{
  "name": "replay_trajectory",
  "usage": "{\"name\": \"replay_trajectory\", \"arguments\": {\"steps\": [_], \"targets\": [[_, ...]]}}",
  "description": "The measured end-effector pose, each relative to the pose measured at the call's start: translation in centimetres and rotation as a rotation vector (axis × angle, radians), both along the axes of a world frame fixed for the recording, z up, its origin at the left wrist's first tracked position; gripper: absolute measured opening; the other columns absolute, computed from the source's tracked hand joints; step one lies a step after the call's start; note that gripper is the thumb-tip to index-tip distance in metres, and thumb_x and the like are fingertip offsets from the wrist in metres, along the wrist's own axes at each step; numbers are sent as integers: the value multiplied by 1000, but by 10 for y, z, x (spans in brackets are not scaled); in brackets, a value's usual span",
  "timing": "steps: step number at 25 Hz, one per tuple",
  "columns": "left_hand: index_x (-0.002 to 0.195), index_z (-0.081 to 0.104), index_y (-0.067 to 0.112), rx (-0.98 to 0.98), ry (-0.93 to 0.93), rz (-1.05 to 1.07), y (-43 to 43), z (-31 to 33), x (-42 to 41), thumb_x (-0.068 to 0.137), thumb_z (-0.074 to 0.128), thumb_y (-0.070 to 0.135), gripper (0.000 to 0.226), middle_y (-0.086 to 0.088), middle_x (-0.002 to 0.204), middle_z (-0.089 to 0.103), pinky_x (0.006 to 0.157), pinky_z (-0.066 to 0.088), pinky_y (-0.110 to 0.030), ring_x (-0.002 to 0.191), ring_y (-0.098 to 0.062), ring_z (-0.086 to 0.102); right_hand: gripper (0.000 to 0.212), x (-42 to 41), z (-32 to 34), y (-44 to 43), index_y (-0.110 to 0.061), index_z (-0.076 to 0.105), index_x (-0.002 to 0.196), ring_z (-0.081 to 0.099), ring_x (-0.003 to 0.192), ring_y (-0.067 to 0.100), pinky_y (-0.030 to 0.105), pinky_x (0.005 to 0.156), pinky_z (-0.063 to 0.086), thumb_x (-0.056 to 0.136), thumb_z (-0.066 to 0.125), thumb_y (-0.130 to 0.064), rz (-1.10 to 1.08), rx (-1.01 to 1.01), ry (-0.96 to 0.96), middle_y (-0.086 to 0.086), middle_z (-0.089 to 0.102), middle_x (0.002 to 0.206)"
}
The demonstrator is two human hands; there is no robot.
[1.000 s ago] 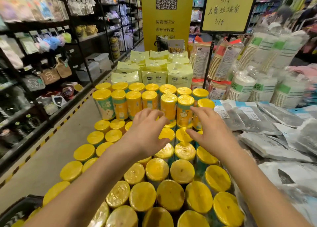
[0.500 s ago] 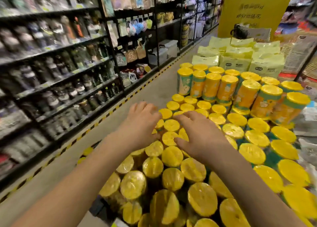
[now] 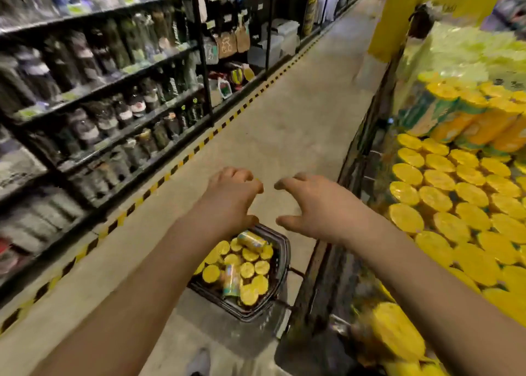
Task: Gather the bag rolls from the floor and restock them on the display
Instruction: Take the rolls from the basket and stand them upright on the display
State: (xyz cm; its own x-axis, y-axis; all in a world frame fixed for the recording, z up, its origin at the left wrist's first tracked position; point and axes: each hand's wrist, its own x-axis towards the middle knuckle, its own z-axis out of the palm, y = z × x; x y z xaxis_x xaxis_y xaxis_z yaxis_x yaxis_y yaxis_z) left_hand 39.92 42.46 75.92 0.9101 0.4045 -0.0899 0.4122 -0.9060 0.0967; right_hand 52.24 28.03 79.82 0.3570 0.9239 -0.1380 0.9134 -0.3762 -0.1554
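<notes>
Head view: I am now looking along the grey concrete aisle floor (image 3: 284, 119); half a second ago I was facing the display top.
Left hand (image 3: 227, 202): it is hovering above the basket with fingers loosely curled, holding nothing; earlier it was resting on the roll caps.
Right hand (image 3: 318, 207): it is hanging just beside the left one, fingers bent and spread, thumb out, empty; it has also come off the caps.
Yellow-capped cylindrical bag rolls (image 3: 212, 273): they are sitting packed in the dark plastic shopping basket (image 3: 256, 316) on the floor below my hands, most upright, two lying across the top.
Stocked rolls (image 3: 435, 199): they are standing in tight rows on the dark wire-sided display (image 3: 353, 159) at my right.
Black store shelving (image 3: 113, 114): it is running along my left, behind yellow-and-black floor tape (image 3: 170, 172).
Picture: it is blurring, so labels are unreadable.
</notes>
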Motion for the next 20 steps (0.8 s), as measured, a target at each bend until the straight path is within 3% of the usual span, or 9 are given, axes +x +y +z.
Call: {"name": "replay_trajectory", "arguments": {"steps": [6, 10, 16, 20], "targets": [[136, 49, 29, -127, 121, -82, 92, -69, -39, 84, 69, 49, 59, 2, 143, 42, 104, 35, -41, 134, -26, 32, 63, -50, -84, 71, -30, 42, 142, 60, 113, 28, 40, 86, 55, 87, 65, -49, -186, -227, 137, 4, 53, 132], [143, 43, 25, -210, 285, -68, 108, -143, -53, 85, 70, 47, 67, -4, 151, 34, 110, 35, -43, 138, -31, 31, 59, -61, -157, 93, -24, 43, 142, 56, 117, 32, 39, 87, 50, 91, 63, -47, -201, -312, 166, 8, 51, 133], [147, 38, 28, -330, 364, -21, 128, -314, -63, 83, 74, 36, 74, -7, 150, 33, 105, 42, -45, 135, -36, 38, 61, -59, -331, 108, -21, 40, 141, 52, 122, 33, 42, 91, 45, 90, 65, -45, -287, -438, 263, 9, 47, 134], [153, 32, 31, -310, 369, -35, 135, -427, -60, 87, 72, 25, 78, -12, 155, 26, 106, 42, -48, 138, -38, 33, 60, -62, -443, 87, -23, 43, 135, 53, 116, 33, 40, 80, 43, 86, 68, -47, -381, -375, 251, 7, 49, 127]]}}
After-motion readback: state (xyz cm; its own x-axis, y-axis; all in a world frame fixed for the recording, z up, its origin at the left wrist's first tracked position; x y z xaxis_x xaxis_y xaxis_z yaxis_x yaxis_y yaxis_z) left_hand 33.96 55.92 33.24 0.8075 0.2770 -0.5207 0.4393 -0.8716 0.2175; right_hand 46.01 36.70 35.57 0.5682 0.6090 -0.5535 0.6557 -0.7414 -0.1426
